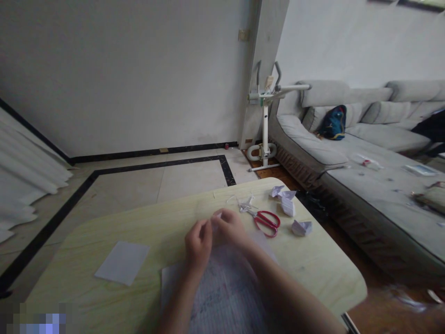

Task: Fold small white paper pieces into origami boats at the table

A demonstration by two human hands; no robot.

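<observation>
My left hand [198,241] and my right hand [230,227] meet over the middle of a pale wooden table [104,297]. Both have their fingers curled and pinched on a small white piece of paper [216,216] held between them; most of it is hidden by the fingers. Under my forearms lies a lined sheet with writing [222,292]. Red-handled scissors [266,221] lie just right of my right hand.
A blank white sheet [122,262] lies at the table's left. Folded paper pieces [287,200] and another one [301,227] sit near the table's right edge. A grey sofa [365,157] with a blue backpack [333,122] and a white exercise bike [266,120] stand beyond.
</observation>
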